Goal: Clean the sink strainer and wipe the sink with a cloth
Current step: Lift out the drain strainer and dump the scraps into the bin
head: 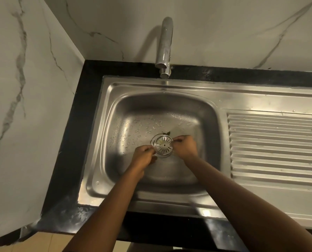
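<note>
Two bare hands meet over the drain at the bottom of a steel sink (202, 113), pinching a round metal strainer (163, 146) between them. The left hand (144, 157) grips the strainer's left edge with curled fingers, while the right hand (185, 145) holds the opposite edge between thumb and fingertips. The strainer, a slotted disc with a small centre hole, sits at or just above the drain; whether it is lifted clear of its seat cannot be told from this angle. A small dark scrap of debris (167, 133) lies on the basin floor just behind the strainer. Water droplets (148, 127) bead across the floor behind and to the left of the strainer. Behind the sink, a chrome tap (165, 46) rises from the black counter (75, 142), its spout hanging over the sink's back rim; no water is seen running from it. To the right of the basin, the ribbed draining board (275, 144) stretches out of view. White marble-patterned walls (24, 88) close off the corner behind and to the left of the sink. Both forearms reach in from the near edge of the counter.
</note>
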{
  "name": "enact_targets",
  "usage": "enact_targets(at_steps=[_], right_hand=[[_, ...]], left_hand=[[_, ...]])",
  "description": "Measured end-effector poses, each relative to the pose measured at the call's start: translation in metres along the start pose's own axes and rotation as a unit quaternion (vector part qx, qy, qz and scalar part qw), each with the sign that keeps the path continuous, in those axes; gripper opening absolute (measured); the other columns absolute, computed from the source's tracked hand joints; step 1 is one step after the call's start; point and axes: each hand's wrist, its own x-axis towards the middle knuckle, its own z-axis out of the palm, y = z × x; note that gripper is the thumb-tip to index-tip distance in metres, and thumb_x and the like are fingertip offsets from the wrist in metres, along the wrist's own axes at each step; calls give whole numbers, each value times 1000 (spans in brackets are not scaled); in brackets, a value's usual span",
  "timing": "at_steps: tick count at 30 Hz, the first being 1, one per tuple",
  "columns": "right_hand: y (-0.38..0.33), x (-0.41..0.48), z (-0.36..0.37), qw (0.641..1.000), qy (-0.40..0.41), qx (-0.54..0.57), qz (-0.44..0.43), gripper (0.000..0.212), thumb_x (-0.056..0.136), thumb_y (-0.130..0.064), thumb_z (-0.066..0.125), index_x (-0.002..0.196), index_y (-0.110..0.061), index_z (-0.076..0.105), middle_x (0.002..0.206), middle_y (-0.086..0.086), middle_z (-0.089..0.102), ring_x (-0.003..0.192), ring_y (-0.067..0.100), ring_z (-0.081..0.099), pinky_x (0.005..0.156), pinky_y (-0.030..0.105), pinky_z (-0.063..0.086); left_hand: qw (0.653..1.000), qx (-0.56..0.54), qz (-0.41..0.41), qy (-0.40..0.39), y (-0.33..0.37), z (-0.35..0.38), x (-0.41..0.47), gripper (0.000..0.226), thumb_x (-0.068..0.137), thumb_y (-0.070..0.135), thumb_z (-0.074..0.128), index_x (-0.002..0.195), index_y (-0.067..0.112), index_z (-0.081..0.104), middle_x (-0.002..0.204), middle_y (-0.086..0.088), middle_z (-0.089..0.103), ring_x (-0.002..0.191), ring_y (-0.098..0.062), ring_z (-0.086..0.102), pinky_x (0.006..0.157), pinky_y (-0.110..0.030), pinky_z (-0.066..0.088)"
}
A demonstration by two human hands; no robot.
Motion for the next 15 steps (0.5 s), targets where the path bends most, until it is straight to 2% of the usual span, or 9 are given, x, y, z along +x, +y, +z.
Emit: enact_targets(at_steps=[3, 8, 12, 15], right_hand=[[1, -11, -8, 1000, -7, 14, -2, 21, 78, -8, 71, 67, -25, 75, 59, -13, 72, 65, 4, 67, 42, 9, 41], [5, -25, -13, 998, -44, 36, -24, 20, 78, -7, 71, 66, -22, 77, 53, -13, 69, 51, 3, 61, 42, 13, 43], [7, -34, -20, 997, -44, 21, -67, 30, 80, -10, 70, 59, -31, 76, 46, -11, 61, 40, -2, 49, 40, 11, 37], [7, -40, -28, 994, -48, 5, -95, 29, 82, -12, 71, 62, -31, 76, 50, -15, 64, 43, -3, 54, 41, 8, 37]], left_hand=[[1000, -13, 6, -14, 4, 0, -10, 16, 104, 14, 63, 95, 16, 75, 104, -14, 80, 84, -27, 78, 90, -47, 64], [999, -16, 35, 11, 9, 0, -22, 11, 100, 18, 71, 92, 14, 77, 97, -17, 81, 88, -30, 80, 71, -36, 68], [997, -13, 71, 14, 16, 4, -28, 13, 92, 27, 81, 98, 15, 81, 96, -11, 83, 87, -23, 80, 73, -35, 67], [995, 0, 94, 14, 23, 8, -30, 13, 88, 27, 85, 97, 19, 82, 92, -4, 84, 81, -16, 79, 66, -33, 64]])
